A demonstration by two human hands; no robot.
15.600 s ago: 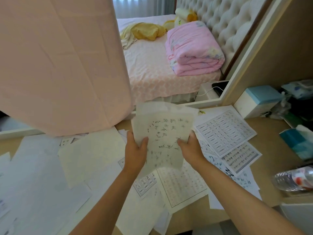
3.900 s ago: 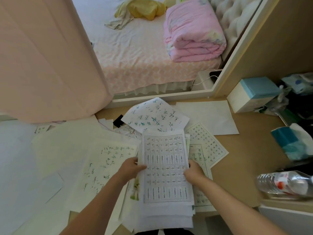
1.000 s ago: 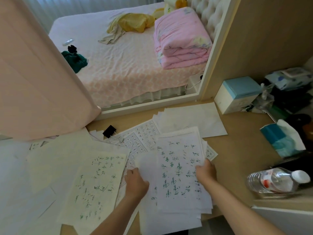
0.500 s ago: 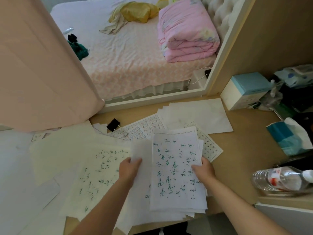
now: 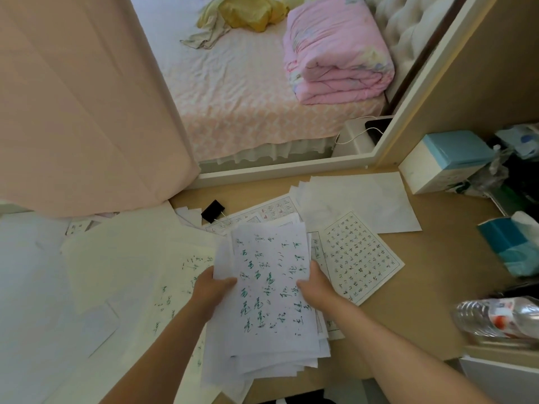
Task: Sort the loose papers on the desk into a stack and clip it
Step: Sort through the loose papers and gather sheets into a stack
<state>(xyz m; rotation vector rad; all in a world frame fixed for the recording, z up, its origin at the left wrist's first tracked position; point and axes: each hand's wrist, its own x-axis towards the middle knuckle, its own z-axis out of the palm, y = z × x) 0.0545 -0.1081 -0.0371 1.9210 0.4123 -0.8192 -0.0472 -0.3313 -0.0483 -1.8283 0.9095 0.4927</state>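
Note:
A thick stack of papers (image 5: 268, 290), its top sheet covered in green handwriting, is lifted slightly over the desk's front edge. My left hand (image 5: 211, 290) grips its left edge, thumb on top. My right hand (image 5: 313, 284) grips the right edge. A black binder clip (image 5: 212, 210) lies on the desk behind the stack. Loose sheets remain around it: a gridded character sheet (image 5: 360, 255) to the right, a blank white sheet (image 5: 358, 201) at the back, and cream sheets (image 5: 122, 258) to the left.
A pink curtain (image 5: 81, 106) hangs over the desk's left side. A blue-topped white box (image 5: 437, 161), a teal tissue pack (image 5: 513, 243) and a lying water bottle (image 5: 501, 317) crowd the right edge. Bare wooden desk (image 5: 431, 287) shows right of the papers.
Both hands have lifted and squared the stack a little, with the thumbs now curled over its edges. The gridded sheet to the right shows more fully.

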